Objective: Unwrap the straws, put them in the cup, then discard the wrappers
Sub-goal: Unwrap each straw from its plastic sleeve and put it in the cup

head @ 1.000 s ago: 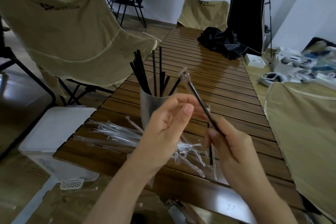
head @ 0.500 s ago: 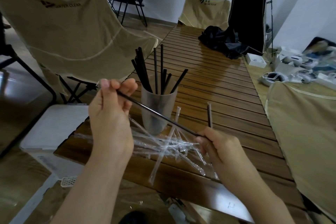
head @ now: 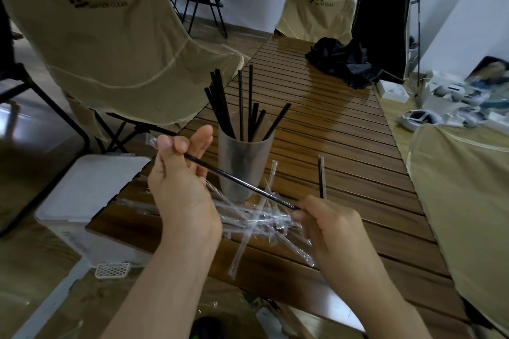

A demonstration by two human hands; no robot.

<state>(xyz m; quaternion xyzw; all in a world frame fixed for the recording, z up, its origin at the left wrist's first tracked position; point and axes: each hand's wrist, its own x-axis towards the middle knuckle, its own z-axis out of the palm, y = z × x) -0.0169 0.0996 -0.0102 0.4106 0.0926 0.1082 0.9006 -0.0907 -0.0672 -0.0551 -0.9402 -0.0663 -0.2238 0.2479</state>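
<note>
A black straw (head: 237,179) stretches between my hands in front of the frosted cup (head: 243,165). My right hand (head: 333,231) pinches the straw's lower end. My left hand (head: 181,181) pinches the clear wrapper end (head: 153,140) at the straw's upper left tip, with one finger raised. Several unwrapped black straws (head: 242,107) stand in the cup. A pile of clear wrappers (head: 256,220) lies on the wooden slatted table (head: 344,146) under my hands. One wrapped straw (head: 321,177) lies to the right of the cup.
A white lidded bin (head: 91,201) sits on the floor left of the table. Beige folding chairs (head: 110,44) stand left, far and right. A black cloth bundle (head: 341,59) lies at the table's far end. Boxes and headsets (head: 418,118) clutter the right.
My left hand has moved from the centre out to the left, and the straw has swung from upright to slanting across between my hands. The cup, once hidden, now shows.
</note>
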